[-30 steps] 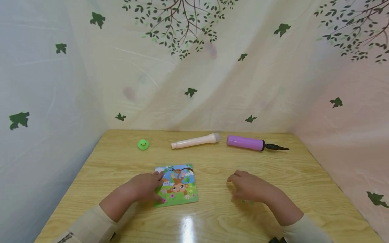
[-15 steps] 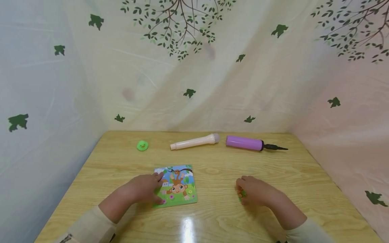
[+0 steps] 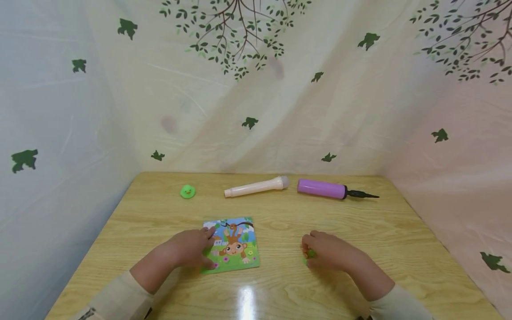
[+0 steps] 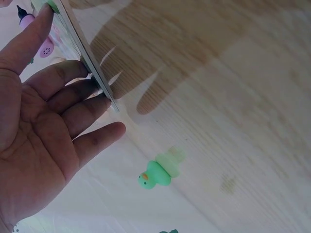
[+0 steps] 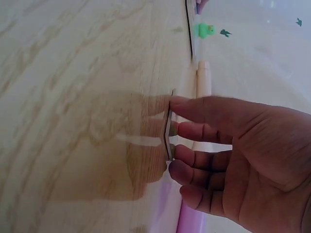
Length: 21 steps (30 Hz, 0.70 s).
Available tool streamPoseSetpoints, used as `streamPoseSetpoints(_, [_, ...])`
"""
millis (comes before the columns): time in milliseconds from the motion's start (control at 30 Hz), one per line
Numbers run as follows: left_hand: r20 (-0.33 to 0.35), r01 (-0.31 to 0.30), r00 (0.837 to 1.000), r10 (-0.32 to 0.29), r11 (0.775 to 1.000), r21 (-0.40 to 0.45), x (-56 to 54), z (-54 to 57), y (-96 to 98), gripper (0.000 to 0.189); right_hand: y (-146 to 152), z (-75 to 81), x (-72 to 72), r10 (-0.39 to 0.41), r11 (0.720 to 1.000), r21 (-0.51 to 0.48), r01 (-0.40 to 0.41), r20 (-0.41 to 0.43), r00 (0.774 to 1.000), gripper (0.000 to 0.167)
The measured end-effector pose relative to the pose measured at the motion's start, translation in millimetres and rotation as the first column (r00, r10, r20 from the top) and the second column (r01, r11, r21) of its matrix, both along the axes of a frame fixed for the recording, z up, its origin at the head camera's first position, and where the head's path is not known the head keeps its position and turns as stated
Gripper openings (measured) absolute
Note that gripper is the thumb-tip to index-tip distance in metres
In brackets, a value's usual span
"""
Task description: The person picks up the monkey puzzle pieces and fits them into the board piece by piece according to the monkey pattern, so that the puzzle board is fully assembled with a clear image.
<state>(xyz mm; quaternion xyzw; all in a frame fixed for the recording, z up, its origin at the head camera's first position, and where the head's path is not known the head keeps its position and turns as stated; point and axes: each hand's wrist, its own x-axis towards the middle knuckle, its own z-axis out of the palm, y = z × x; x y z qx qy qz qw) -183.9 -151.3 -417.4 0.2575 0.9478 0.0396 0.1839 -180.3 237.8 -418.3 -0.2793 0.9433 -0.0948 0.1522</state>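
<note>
A flat, square monkey picture puzzle (image 3: 236, 251) lies on the table. My left hand (image 3: 188, 249) rests on its left side, fingers and thumb spread over the edge. The left wrist view shows those fingertips against the thin edge of the puzzle (image 4: 90, 58). To the right, apart from the puzzle, my right hand (image 3: 330, 251) holds a small green and brown puzzle piece (image 3: 310, 254) between thumb and fingers. Seen from the right wrist, the piece (image 5: 167, 128) is a thin strip low over the wood, bent mid-length; most of its face is hidden.
Along the back of the wooden table (image 3: 276, 293) stand a green toy duck (image 3: 187, 191), a pale pink toy microphone (image 3: 256, 187) and a purple balloon pump (image 3: 322, 188) with a black nozzle. A hanging cloth (image 3: 192, 102) with leaf prints encloses the back and sides.
My right hand first hovered over the piece on the table, then picked it up, drew slightly right, and has now moved back left with it. My left hand and the puzzle stay put.
</note>
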Motion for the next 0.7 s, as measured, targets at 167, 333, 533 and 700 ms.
streamPoseSetpoints(167, [-0.002, -0.008, 1.000, 0.008, 1.000, 0.008, 1.0, 0.8, 0.1, 0.082, -11.4, -3.1, -4.9, 0.015, 1.000, -0.010, -0.015, -0.004, 1.000, 0.022])
streamPoseSetpoints(333, [0.004, -0.011, 1.000, 0.011, 1.000, 0.002, 1.5, 2.0, 0.3, 0.082, -27.2, -2.6, -9.8, 0.047, 0.998, -0.030, -0.049, -0.046, 0.998, 0.021])
streamPoseSetpoints(533, [0.014, -0.013, 1.000, 0.013, 1.000, 0.001, 1.8, 2.7, 0.5, 0.082, -51.2, 2.1, -16.1, 0.088, 0.995, -0.033, -0.092, -0.096, 0.991, 0.023])
streamPoseSetpoints(700, [0.009, -0.011, 1.000, 0.011, 1.000, 0.004, 1.8, 2.7, 0.6, 0.081, -71.1, 4.7, -18.0, 0.155, 0.986, -0.040, -0.162, -0.152, 0.976, 0.026])
